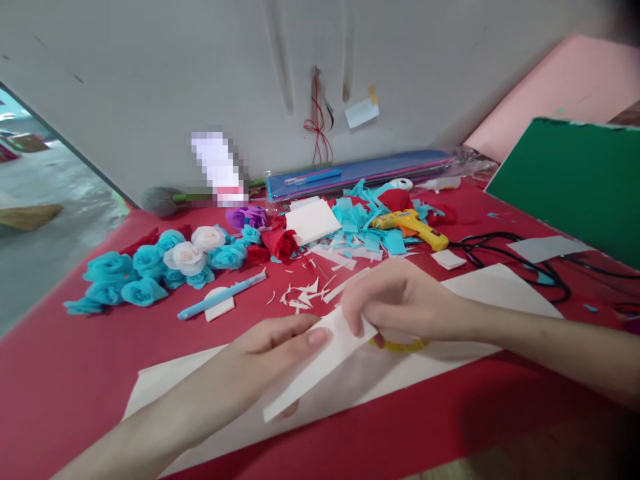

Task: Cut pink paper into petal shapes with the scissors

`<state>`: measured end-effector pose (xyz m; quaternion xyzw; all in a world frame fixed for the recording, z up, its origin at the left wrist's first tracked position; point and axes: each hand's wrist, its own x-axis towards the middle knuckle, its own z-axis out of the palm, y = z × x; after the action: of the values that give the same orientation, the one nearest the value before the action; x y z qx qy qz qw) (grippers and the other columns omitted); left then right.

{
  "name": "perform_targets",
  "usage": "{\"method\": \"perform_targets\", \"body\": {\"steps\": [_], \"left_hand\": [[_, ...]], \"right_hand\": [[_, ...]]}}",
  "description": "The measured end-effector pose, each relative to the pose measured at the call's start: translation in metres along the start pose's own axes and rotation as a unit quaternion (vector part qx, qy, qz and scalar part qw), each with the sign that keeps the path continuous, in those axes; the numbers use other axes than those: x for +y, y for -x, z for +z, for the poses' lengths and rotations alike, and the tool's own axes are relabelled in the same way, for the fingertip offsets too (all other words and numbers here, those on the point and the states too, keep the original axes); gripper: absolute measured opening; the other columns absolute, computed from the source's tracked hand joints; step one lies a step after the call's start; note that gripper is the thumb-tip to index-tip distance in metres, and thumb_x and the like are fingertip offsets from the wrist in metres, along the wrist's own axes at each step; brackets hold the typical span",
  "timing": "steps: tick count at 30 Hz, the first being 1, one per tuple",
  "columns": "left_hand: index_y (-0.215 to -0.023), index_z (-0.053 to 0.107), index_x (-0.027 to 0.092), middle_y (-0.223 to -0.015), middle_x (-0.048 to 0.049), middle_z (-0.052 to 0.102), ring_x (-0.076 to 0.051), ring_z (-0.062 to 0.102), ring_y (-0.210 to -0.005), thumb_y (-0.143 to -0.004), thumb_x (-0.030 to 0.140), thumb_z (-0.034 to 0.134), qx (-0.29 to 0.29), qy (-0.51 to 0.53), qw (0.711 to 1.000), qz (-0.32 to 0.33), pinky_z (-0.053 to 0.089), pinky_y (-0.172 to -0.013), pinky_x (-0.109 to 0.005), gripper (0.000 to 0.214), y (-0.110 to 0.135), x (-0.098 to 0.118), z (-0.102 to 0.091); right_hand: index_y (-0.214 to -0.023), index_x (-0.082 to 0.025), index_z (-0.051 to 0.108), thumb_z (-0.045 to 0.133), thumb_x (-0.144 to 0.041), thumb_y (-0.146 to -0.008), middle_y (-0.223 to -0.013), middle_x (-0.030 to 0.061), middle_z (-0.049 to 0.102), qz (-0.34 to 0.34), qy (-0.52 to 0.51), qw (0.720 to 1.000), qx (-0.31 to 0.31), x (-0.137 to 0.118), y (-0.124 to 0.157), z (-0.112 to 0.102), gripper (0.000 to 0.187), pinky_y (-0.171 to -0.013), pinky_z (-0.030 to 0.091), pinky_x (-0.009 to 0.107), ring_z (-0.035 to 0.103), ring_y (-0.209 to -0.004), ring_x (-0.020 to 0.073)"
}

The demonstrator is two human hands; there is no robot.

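Observation:
A folded strip of white paper (pixel 320 367) slants between my two hands above the table. My left hand (pixel 280 353) grips its near part, thumb on top and a fingertip showing beneath. At the upper end, my right hand (pixel 405 300) pinches the strip with curled fingers. Below them lies a large white sheet (pixel 493 290). A yellow curved thing (pixel 407 346), perhaps a scissors handle, shows partly under my right hand. White paper scraps (pixel 303 293) are scattered just beyond my hands.
Blue and white paper roses (pixel 187 257) lie at left, near a blue stick (pixel 223 293). Behind are blue paper pieces (pixel 360 217), a yellow glue gun (pixel 415 228) and white squares (pixel 313 220). Black cable (pixel 543 267) and a green board (pixel 575 187) are at right.

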<state>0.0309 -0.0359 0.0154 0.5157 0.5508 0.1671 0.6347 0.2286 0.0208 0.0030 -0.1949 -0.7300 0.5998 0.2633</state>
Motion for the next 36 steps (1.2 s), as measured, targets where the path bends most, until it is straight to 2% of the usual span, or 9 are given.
{"method": "perform_targets", "body": {"steps": [4,8,14,19,25,29,31,33,36], "left_hand": [[-0.070,0.058,0.018,-0.058,0.0065,0.055,-0.006,0.051,-0.046,-0.082,0.034,0.053,-0.104,0.048,0.993,0.007,0.039,-0.049,-0.016,0.020,-0.003,-0.005,-0.001],[-0.075,0.060,0.017,-0.066,0.0026,0.064,-0.008,0.060,-0.053,-0.087,0.033,0.046,-0.149,0.094,0.984,0.029,0.044,-0.058,-0.019,0.024,-0.005,-0.010,-0.001],[-0.082,0.058,0.018,-0.066,0.0008,0.067,-0.008,0.059,-0.044,-0.089,0.033,0.042,-0.194,0.155,0.969,0.008,0.044,-0.053,-0.021,0.024,-0.003,-0.007,-0.001],[-0.070,0.057,0.016,-0.050,0.0042,0.059,-0.004,0.050,-0.037,-0.089,0.033,0.042,-0.177,0.115,0.977,-0.003,0.035,-0.048,-0.017,0.029,-0.002,-0.007,-0.002],[-0.059,0.050,0.017,-0.044,0.0051,0.053,-0.006,0.044,-0.040,-0.088,0.039,0.041,-0.162,0.065,0.984,0.017,0.036,-0.053,-0.020,0.037,-0.004,-0.012,0.000],[-0.057,0.050,0.017,-0.040,0.0047,0.050,-0.009,0.047,-0.047,-0.087,0.042,0.041,-0.149,0.033,0.988,0.019,0.038,-0.059,-0.020,0.039,-0.005,-0.008,0.002],[-0.058,0.050,0.017,-0.040,0.0052,0.048,-0.009,0.047,-0.047,-0.087,0.042,0.041,-0.146,0.024,0.989,0.005,0.039,-0.060,-0.021,0.039,-0.005,-0.007,0.004],[-0.058,0.050,0.017,-0.042,0.0057,0.048,-0.009,0.048,-0.045,-0.086,0.043,0.041,-0.144,0.028,0.989,-0.012,0.040,-0.057,-0.021,0.039,-0.006,-0.008,0.008],[-0.061,0.048,0.017,-0.048,0.0066,0.050,-0.007,0.048,-0.042,-0.085,0.045,0.042,-0.143,0.043,0.989,-0.023,0.041,-0.054,-0.021,0.037,-0.006,-0.013,0.012]], "right_hand": [[-0.065,-0.009,0.060,0.038,0.001,-0.065,-0.063,-0.0015,0.056,0.008,-0.003,1.000,0.010,0.001,0.000,0.001,0.024,-0.043,0.042,0.010,0.049,-0.048,0.0026],[-0.067,-0.009,0.060,0.037,0.000,-0.066,-0.063,-0.0011,0.056,0.020,-0.020,1.000,0.004,0.000,0.001,0.003,0.025,-0.041,0.041,0.009,0.048,-0.046,0.0026],[-0.068,-0.007,0.061,0.038,0.002,-0.066,-0.061,-0.0002,0.054,0.018,-0.032,0.999,-0.009,-0.002,0.000,0.001,0.025,-0.043,0.042,0.011,0.047,-0.048,0.0033],[-0.066,-0.007,0.060,0.039,0.002,-0.066,-0.061,-0.0011,0.054,0.029,-0.072,0.997,-0.017,-0.003,0.001,0.001,0.023,-0.041,0.042,0.011,0.046,-0.047,0.0031],[-0.065,-0.007,0.059,0.039,0.000,-0.067,-0.059,-0.0007,0.052,0.026,-0.059,0.997,-0.036,-0.002,0.001,-0.002,0.022,-0.042,0.041,0.013,0.047,-0.046,0.0038],[-0.084,-0.011,0.056,0.036,-0.005,-0.072,-0.064,-0.0011,0.052,0.080,-0.043,0.994,-0.053,-0.004,0.000,-0.006,0.024,-0.042,0.039,0.013,0.050,-0.050,0.0056],[-0.094,-0.016,0.050,0.036,-0.014,-0.081,-0.068,-0.0020,0.052,0.120,0.002,0.992,-0.049,-0.005,0.001,-0.006,0.018,-0.042,0.037,0.014,0.049,-0.052,0.0058],[-0.087,-0.016,0.051,0.039,-0.028,-0.087,-0.068,-0.0028,0.051,0.116,0.104,0.986,-0.062,-0.007,0.002,-0.003,0.017,-0.046,0.034,0.015,0.046,-0.055,0.0052],[-0.075,-0.016,0.056,0.046,-0.038,-0.085,-0.060,-0.0044,0.049,0.094,0.227,0.965,-0.087,-0.007,0.005,0.005,0.027,-0.049,0.030,0.015,0.042,-0.055,0.0045]]}}
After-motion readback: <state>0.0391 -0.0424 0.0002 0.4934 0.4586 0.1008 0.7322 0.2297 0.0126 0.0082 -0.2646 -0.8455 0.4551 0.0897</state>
